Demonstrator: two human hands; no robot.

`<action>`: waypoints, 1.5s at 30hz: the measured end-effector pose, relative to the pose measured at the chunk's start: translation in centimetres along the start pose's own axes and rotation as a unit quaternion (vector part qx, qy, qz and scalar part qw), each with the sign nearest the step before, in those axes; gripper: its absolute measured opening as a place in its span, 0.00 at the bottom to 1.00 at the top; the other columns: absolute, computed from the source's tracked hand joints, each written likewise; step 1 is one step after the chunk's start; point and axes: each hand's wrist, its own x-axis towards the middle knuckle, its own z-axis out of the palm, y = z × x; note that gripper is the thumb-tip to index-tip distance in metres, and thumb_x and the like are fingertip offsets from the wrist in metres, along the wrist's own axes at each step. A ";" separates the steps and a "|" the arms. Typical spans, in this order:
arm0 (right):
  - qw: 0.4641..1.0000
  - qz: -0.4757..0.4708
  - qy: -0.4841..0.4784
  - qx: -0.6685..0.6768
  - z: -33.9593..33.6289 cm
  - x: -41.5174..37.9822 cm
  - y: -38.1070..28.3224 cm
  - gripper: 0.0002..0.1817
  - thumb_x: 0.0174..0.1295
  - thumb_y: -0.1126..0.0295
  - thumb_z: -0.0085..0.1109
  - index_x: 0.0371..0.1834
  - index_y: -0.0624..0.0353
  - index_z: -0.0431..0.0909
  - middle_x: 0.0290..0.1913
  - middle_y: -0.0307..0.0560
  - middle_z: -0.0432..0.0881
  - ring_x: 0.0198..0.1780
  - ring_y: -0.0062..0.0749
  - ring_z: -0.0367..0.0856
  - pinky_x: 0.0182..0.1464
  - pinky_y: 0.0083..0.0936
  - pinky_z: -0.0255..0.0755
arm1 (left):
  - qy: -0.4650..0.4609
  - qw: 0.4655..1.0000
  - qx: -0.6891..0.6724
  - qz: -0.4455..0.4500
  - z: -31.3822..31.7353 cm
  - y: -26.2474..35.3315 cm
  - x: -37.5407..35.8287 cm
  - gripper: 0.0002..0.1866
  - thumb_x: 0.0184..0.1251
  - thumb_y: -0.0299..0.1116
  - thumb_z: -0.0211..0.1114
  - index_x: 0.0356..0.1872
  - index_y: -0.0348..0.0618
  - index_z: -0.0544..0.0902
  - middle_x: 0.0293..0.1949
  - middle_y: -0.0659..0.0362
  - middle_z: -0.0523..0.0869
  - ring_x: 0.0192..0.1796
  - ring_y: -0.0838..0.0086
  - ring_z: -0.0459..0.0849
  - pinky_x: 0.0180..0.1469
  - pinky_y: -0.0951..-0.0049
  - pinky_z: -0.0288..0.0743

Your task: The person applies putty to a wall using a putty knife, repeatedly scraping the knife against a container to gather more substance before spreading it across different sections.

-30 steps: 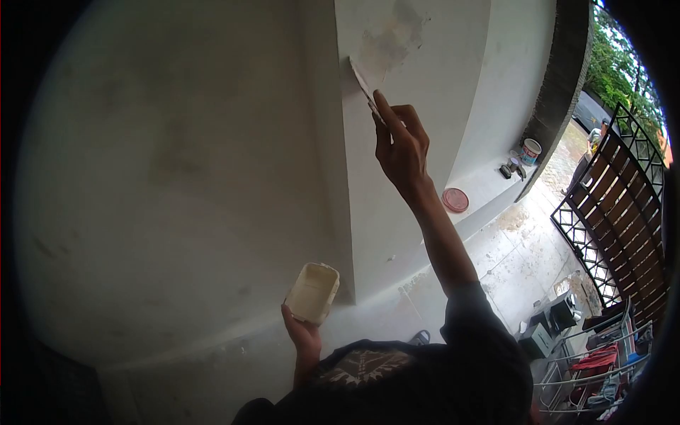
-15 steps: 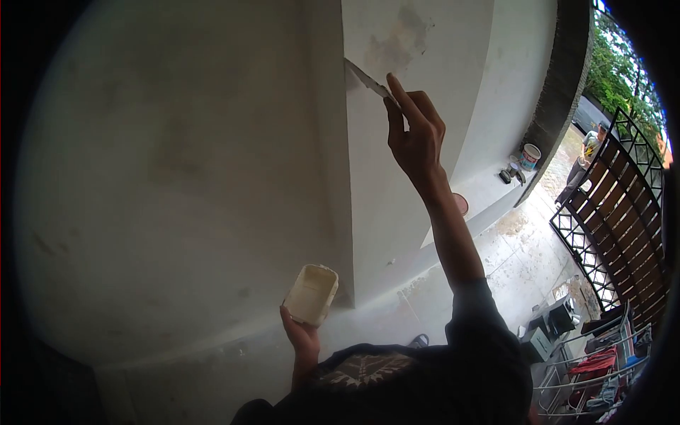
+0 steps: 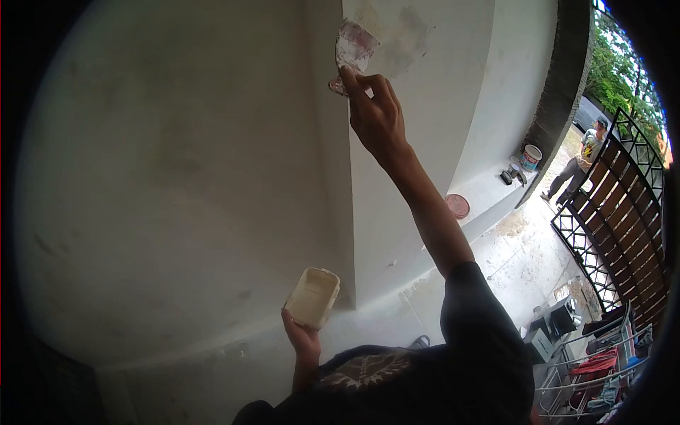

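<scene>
My right hand (image 3: 379,120) pressed the scraper (image 3: 356,48) near the wall's corner edge (image 3: 348,170).
Its fingers were closed around the scraper; my left hand (image 3: 303,336), partly curled, gripped the container (image 3: 313,297) by its lower end, near that edge's bottom.

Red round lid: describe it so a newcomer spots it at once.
Find the slatted gate at picture right, then the pale ledge left of it. The lid lies there, apart from the white bucket at its gate end: the only flat, reddish disc.
</scene>
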 end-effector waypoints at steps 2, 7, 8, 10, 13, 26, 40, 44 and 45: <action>1.000 -0.001 -0.011 0.006 -0.7 -1.1 -0.3 0.25 0.52 0.84 0.61 0.57 0.56 0.79 0.37 0.46 0.77 0.37 0.37 0.80 0.38 0.33 0.79 | -0.008 1.000 -0.005 -0.003 0.0 0.0 0.0 0.30 0.76 0.56 0.45 0.67 0.44 0.66 0.63 0.55 0.73 0.64 0.62 0.73 0.62 0.58 0.71; 0.992 0.104 0.035 0.058 -5.8 1.6 -0.7 0.23 0.57 0.81 0.64 0.58 0.56 0.80 0.32 0.47 0.79 0.29 0.35 0.82 0.32 0.31 0.77 | -0.001 1.000 0.001 0.002 -0.2 0.3 0.1 0.31 0.76 0.57 0.45 0.68 0.44 0.66 0.64 0.54 0.72 0.65 0.62 0.73 0.62 0.58 0.71; 0.990 0.108 0.076 0.044 -6.5 3.0 0.2 0.19 0.60 0.79 0.63 0.56 0.57 0.82 0.30 0.47 0.80 0.28 0.33 0.81 0.32 0.27 0.75 | -0.002 1.000 0.004 -0.001 -0.2 0.4 0.2 0.31 0.76 0.56 0.45 0.68 0.44 0.65 0.64 0.54 0.72 0.65 0.62 0.73 0.62 0.58 0.71; 0.974 0.171 0.131 0.066 -7.0 4.9 3.0 0.07 0.65 0.72 0.60 0.38 0.63 0.85 0.28 0.46 0.81 0.27 0.30 0.80 0.32 0.26 0.72 | 0.002 1.000 0.008 0.002 -0.4 0.4 0.4 0.31 0.76 0.56 0.44 0.68 0.44 0.65 0.64 0.54 0.72 0.65 0.62 0.73 0.62 0.58 0.71; 0.978 0.166 0.123 0.002 -8.0 6.7 7.1 0.12 0.67 0.66 0.59 0.34 0.64 0.85 0.29 0.45 0.82 0.29 0.27 0.80 0.31 0.25 0.71 | 0.009 1.000 0.010 0.008 -0.9 0.5 0.5 0.30 0.77 0.56 0.44 0.68 0.44 0.65 0.64 0.54 0.72 0.65 0.62 0.73 0.62 0.57 0.71; 0.999 -0.034 -0.004 0.005 -6.7 7.5 5.9 0.23 0.59 0.83 0.62 0.55 0.44 0.83 0.45 0.43 0.82 0.44 0.34 0.85 0.43 0.27 0.85 | 0.029 0.999 -0.015 0.027 0.1 0.4 -0.2 0.29 0.77 0.55 0.45 0.67 0.45 0.67 0.63 0.56 0.74 0.64 0.64 0.73 0.63 0.59 0.70; 0.990 -0.099 -0.076 0.072 -6.4 6.6 9.4 0.24 0.52 0.83 0.67 0.51 0.46 0.83 0.44 0.40 0.81 0.45 0.34 0.82 0.45 0.32 0.84 | 0.051 0.998 -0.013 0.041 2.2 -1.5 0.1 0.29 0.77 0.55 0.43 0.68 0.45 0.66 0.64 0.55 0.74 0.65 0.62 0.73 0.63 0.58 0.70; 0.986 -0.106 -0.099 0.083 -7.0 6.5 9.5 0.24 0.51 0.83 0.67 0.51 0.46 0.83 0.44 0.39 0.81 0.45 0.34 0.82 0.45 0.32 0.84 | 0.062 0.997 -0.012 0.048 3.2 -2.1 -0.1 0.30 0.78 0.55 0.42 0.68 0.45 0.66 0.64 0.54 0.73 0.66 0.62 0.73 0.63 0.58 0.69; 0.985 -0.109 -0.107 0.085 -7.0 6.5 9.5 0.24 0.51 0.83 0.67 0.50 0.46 0.83 0.44 0.39 0.81 0.45 0.34 0.82 0.45 0.32 0.84 | 0.065 0.997 -0.012 0.051 3.4 -2.2 -0.2 0.30 0.78 0.55 0.42 0.68 0.45 0.66 0.64 0.54 0.73 0.66 0.62 0.73 0.63 0.58 0.69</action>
